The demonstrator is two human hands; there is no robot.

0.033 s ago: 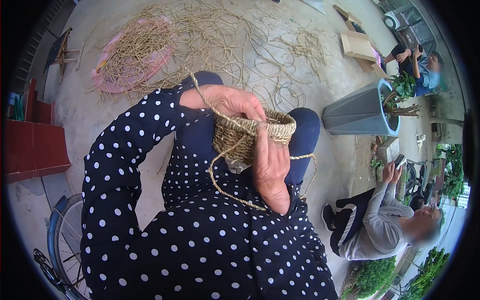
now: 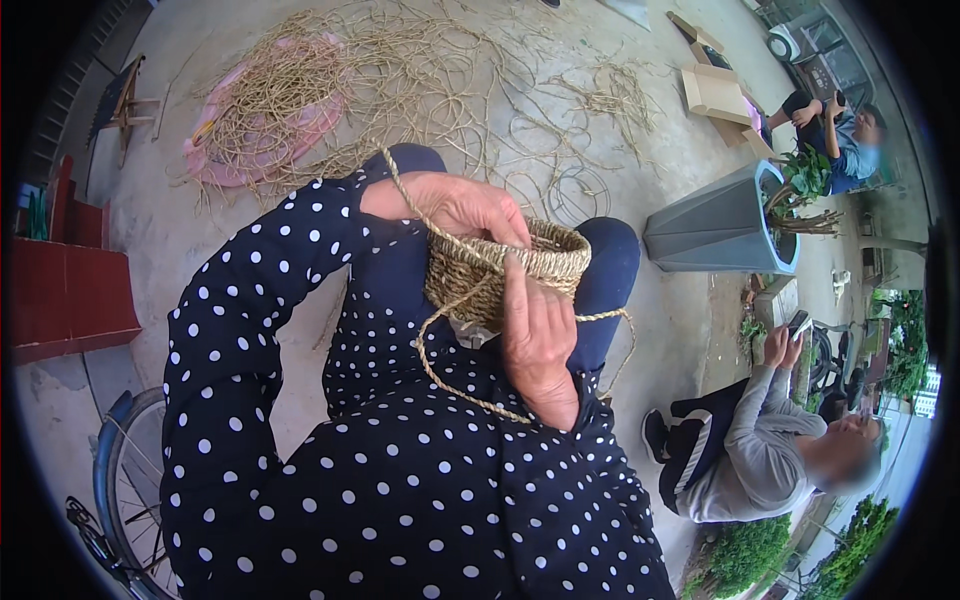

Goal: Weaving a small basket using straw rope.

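A small round basket (image 2: 470,297) of twisted straw cord sits between my knees, its opening tilted up and away. My left hand (image 2: 458,207) is closed over the left part of its rim, fingertips reaching inside. Against the near outer wall, my right hand (image 2: 541,335) has its fingers bent, with one fingertip pressed up at the rim close to the left fingertips. A loose straw cord (image 2: 402,188) runs across the left wrist down to the rim. Another cord length (image 2: 430,362) loops from the basket wall toward my lap, and one sticks out right of my right hand.
A tangled heap of straw cord (image 2: 290,95) lies on a pink sheet (image 2: 225,165) ahead. A grey planter (image 2: 700,225) and an open cardboard box (image 2: 712,92) stand right. Two people sit at right, one in a grey top (image 2: 770,455). A bicycle wheel (image 2: 135,480) is at left.
My right hand has shifted slightly down and left along the basket's outer wall, its fingers bending more. The left hand and the basket look almost the same.
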